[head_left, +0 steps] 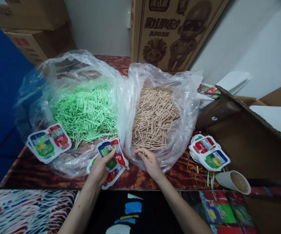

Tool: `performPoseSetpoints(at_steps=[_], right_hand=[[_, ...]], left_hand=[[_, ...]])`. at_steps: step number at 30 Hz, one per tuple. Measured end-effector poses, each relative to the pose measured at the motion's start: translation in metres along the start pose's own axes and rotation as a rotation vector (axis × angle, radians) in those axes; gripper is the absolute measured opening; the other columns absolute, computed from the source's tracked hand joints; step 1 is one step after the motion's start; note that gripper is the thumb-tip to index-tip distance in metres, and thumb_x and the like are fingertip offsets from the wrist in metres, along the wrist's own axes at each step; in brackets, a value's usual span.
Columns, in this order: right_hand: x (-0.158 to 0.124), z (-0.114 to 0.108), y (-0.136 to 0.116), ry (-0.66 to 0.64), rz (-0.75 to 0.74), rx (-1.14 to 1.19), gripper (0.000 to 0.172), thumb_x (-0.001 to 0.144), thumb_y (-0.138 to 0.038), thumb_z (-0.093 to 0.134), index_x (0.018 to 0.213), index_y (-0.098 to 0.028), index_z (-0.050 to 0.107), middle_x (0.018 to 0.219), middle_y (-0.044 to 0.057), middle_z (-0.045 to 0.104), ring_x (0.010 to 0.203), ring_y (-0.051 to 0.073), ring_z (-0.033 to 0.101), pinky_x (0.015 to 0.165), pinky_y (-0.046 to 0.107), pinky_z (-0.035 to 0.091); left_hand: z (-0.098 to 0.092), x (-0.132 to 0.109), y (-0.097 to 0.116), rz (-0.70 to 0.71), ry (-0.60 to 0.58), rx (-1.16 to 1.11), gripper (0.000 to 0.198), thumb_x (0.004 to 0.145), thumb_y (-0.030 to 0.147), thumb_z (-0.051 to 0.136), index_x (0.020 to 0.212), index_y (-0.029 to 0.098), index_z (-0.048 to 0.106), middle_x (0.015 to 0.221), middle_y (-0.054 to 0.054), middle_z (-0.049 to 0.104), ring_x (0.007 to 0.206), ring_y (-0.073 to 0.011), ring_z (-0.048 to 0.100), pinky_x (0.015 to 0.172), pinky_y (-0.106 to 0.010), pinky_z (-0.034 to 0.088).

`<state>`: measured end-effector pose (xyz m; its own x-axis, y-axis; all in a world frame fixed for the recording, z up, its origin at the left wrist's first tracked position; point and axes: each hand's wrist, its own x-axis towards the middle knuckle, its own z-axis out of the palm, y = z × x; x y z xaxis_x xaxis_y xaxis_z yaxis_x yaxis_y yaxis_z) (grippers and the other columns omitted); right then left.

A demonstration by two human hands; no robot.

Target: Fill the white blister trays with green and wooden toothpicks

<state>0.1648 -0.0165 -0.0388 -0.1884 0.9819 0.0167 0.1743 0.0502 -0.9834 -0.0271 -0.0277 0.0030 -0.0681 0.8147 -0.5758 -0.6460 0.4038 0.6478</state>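
Centrally in the head view, left hand (99, 170) gripping glossy red-green-white packets (120, 156), upper one's long axis crosswise, red half rightward, right hand (152, 164) pinching thin brown sticks (144, 154), ends showing, at clear plastic bag (189, 97).

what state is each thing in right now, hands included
Left hand: gripping a printed pack
Right hand: fingers curled around brown sticks
Left plastic bag: open, green sticks heaped inside
Right plastic bag: open, brown sticks heaped inside
Left packs: stacked
Right packs: stacked
Paper cup: uncovered
Cardboard box: open
Printed carton: upright, top out of view
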Motion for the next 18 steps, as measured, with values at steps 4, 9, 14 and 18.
performPoseSetpoints(at_steps=[4,9,14,18], right_hand=[[0.0006,-0.0014,0.0029,-0.021,-0.007,0.004,0.019,0.090,-0.028,0.050,0.087,-0.019,0.066,0.087,0.005,0.069,0.085,0.019,0.063,0.080,0.030,0.047],[0.0016,-0.0017,0.0072,-0.026,0.001,0.001,0.020,0.091,-0.029,0.050,0.087,-0.019,0.066,0.087,0.005,0.069,0.085,0.018,0.063,0.080,0.030,0.047],[0.0014,-0.0018,0.0070,-0.025,-0.011,0.006,0.019,0.091,-0.027,0.050,0.087,-0.018,0.066,0.086,0.004,0.069,0.084,0.018,0.063,0.080,0.029,0.046],[0.0013,-0.0008,0.0077,-0.017,-0.025,0.007,0.019,0.091,-0.027,0.050,0.087,-0.018,0.066,0.085,0.004,0.069,0.083,0.018,0.063,0.078,0.029,0.046]], left_hand=[[0.0013,0.0002,0.0003,0.015,-0.001,-0.006,0.028,0.054,0.020,0.086,0.073,0.012,0.067,0.064,-0.002,0.072,0.054,-0.0168,0.067,0.054,-0.024,0.055],[0.0009,-0.0002,0.0006,0.022,-0.008,0.012,0.029,0.053,0.021,0.086,0.074,0.012,0.068,0.062,-0.001,0.071,0.052,-0.0162,0.066,0.053,-0.024,0.055],[0.0007,-0.0005,-0.0009,0.036,-0.002,0.020,0.031,0.055,0.023,0.086,0.077,0.013,0.067,0.064,0.000,0.071,0.054,-0.0156,0.067,0.055,-0.024,0.056],[0.0010,0.0001,-0.0019,0.029,0.012,0.026,0.032,0.053,0.024,0.087,0.076,0.013,0.066,0.063,0.000,0.071,0.053,-0.0150,0.066,0.053,-0.023,0.055]])
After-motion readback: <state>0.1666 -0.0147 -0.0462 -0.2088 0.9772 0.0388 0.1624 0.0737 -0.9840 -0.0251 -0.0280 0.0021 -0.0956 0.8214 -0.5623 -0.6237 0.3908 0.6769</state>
